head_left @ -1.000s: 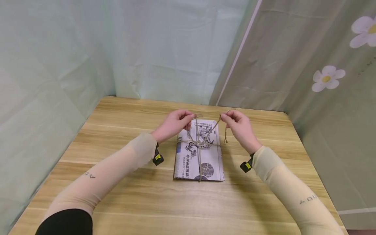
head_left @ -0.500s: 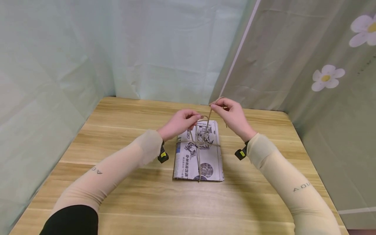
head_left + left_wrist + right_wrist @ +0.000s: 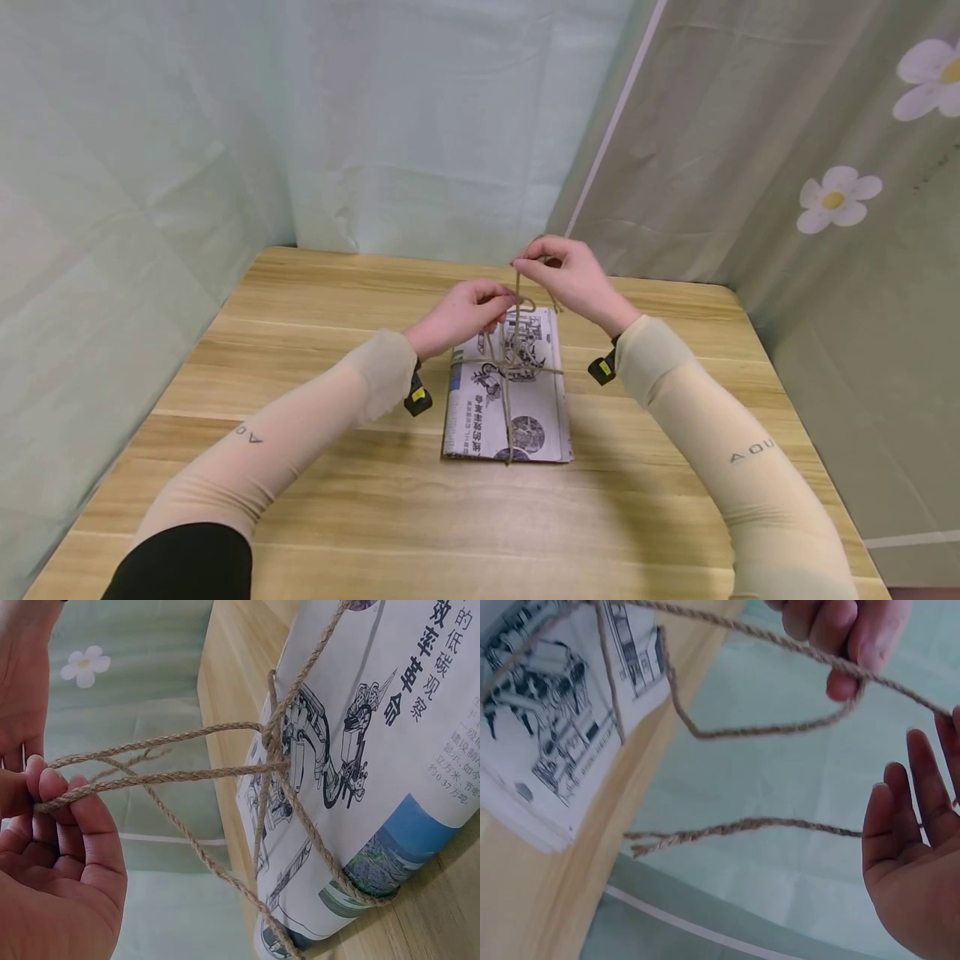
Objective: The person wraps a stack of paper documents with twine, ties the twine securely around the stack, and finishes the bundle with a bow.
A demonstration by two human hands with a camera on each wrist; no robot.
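A flat newspaper bundle (image 3: pixel 540 400) lies on the table, jute twine (image 3: pixel 507 412) crossed over its printed top. My left hand (image 3: pixel 462 315) pinches one strand between thumb and fingers, just above the bundle's far part. Higher and to the right, my right hand (image 3: pixel 572 279) pinches another strand that rises taut from the crossing. In the left wrist view, two strands of twine (image 3: pixel 187 735) stretch from the knot to the hands. A frayed twine end (image 3: pixel 667 840) hangs loose from my right hand in the right wrist view, and a slack bend dangles below my left fingers.
The wooden table (image 3: pixel 360 517) has its far edge just beyond the hands. Pale green curtains (image 3: pixel 442 125) hang behind it and on the left. A grey-green curtain with white flowers (image 3: pixel 840 197) hangs on the right.
My right hand has moved left and upward with its strand, closer to the left hand. My left hand has shifted slightly right, still pinching its strand. The bundle stays put.
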